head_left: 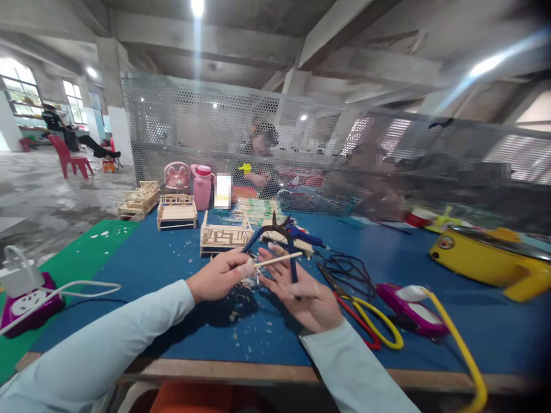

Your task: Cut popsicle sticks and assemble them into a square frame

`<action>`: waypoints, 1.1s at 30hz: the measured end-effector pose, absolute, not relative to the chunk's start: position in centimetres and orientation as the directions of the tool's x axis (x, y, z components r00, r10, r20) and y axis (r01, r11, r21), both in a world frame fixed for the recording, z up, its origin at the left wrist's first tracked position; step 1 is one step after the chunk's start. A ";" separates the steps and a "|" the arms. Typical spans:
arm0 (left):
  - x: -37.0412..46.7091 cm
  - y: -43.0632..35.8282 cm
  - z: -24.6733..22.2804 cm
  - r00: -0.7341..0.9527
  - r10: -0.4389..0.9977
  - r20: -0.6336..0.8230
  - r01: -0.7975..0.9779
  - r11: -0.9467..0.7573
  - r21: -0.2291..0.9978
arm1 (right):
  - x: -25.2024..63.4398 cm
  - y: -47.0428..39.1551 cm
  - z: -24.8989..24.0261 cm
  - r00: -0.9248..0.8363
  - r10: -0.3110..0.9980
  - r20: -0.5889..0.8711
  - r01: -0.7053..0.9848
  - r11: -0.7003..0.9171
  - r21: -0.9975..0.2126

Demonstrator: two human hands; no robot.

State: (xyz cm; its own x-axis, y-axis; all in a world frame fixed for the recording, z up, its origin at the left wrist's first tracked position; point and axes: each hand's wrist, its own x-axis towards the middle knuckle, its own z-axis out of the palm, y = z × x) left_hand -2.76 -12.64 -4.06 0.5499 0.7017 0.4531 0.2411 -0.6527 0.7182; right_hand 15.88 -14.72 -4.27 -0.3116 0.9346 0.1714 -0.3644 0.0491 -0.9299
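My left hand pinches a thin wooden stick, which points right across the fingers of my right hand. My right hand is turned palm up with its fingers loosely extended. In it rests a pair of pliers with dark blue handles, one handle lying between thumb and fingers, the jaws spread and pointing away from me. Just behind stands a small wooden stick model like a bench. A blue glue gun lies past the pliers. Pale scraps litter the blue tabletop below my hands.
Scissors and a purple power strip lie right, near a yellow electric pan. More stick models, a pink bottle and a bundle of sticks stand at the back, before a perforated metal screen. People sit behind it.
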 end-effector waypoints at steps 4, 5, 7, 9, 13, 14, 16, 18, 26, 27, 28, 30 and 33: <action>-2.3 -12.9 -4.4 0.643 0.647 0.411 0.185 -0.652 0.736 | 15.6 -15.3 -4.0 -0.564 0.805 0.186 -0.241 0.056 -0.969; -2.2 -13.0 -4.5 0.650 0.643 0.405 0.187 -0.652 0.735 | 15.5 -15.5 -3.9 -0.565 0.802 0.193 -0.204 0.091 -0.975; -2.0 -13.2 -4.7 0.629 0.658 0.414 0.197 -0.651 0.733 | 15.2 -15.4 -3.9 -0.538 0.812 0.228 -0.169 0.161 -0.972; -1.8 -13.4 -5.0 0.598 0.682 0.422 0.168 -0.621 0.766 | 15.4 -14.8 -4.1 -0.508 0.817 0.272 -0.185 0.205 -0.961; -1.7 -12.9 -5.8 0.475 0.821 0.317 0.014 -0.368 0.930 | 17.5 -12.6 -4.7 -0.376 0.867 0.326 -0.196 0.269 -0.943; -1.8 -12.6 -6.0 0.392 0.873 0.291 -0.010 -0.312 0.950 | 18.3 -12.2 -4.8 -0.340 0.880 0.332 -0.171 0.289 -0.942; -1.9 -11.8 -6.4 0.203 0.943 0.264 -0.025 -0.264 0.964 | 19.6 -11.9 -4.9 -0.299 0.900 0.319 -0.027 0.326 -0.945; -2.0 -11.1 -6.4 0.112 0.961 0.255 -0.007 -0.255 0.967 | 20.5 -12.3 -4.9 -0.302 0.909 0.288 0.240 0.365 -0.900; -1.6 -11.7 -6.1 0.321 0.894 0.313 0.073 -0.353 0.933 | 18.5 -13.2 -4.2 -0.451 0.855 0.255 0.687 0.516 -0.512; -1.6 -11.8 -6.2 0.340 0.885 0.317 0.076 -0.362 0.929 | 18.3 -13.2 -4.2 -0.470 0.839 0.274 0.683 0.542 -0.489; -1.6 -11.7 -6.3 0.352 0.881 0.318 0.082 -0.367 0.927 | 18.1 -13.1 -4.2 -0.482 0.827 0.290 0.681 0.561 -0.470; -1.6 -11.6 -6.6 0.360 0.879 0.313 0.097 -0.369 0.924 | 17.9 -13.1 -4.2 -0.479 0.823 0.304 0.691 0.568 -0.448; -1.7 -11.5 -6.8 0.367 0.880 0.301 0.111 -0.363 0.925 | 17.8 -13.1 -4.3 -0.452 0.835 0.315 0.714 0.550 -0.433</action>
